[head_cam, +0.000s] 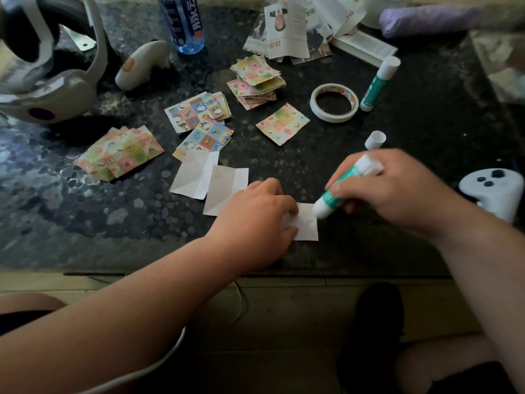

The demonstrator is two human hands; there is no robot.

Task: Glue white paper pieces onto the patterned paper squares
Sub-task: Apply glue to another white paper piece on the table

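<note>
White paper piece (305, 226): lies flat at the near edge of the dark speckled worktop (426, 137), between the two hands, its left part hidden under the left hand.
Left hand (255, 211): fingers laid on the piece, pressing it down and gripping nothing.
Right hand (392, 189): fingers wrapped round the glue stick (338, 191), which is uncapped (its loose cap (375, 139) stands just beyond the hand).
Key relation: the stick's long axis slopes from upper right down to lower left, and its tip touches the piece's far right corner. The unglued paper lies left of the tip and towards the person, so I judge the next stroke should run that way, towards the pinning fingers.
Destination: a single patterned square (282, 123) lies farther from the person, well apart from the piece and slightly nearer the left hand.
Spare stock: two more white pieces (196, 177) lie just left of the left hand, and patterned stacks (257, 79) sit beyond.
Writing: the blue bottle (183, 21) carries large white Chinese characters. The magazine clippings (287, 32) show small red characters, too small to read, and no wording is legible on the glue stick.
</note>
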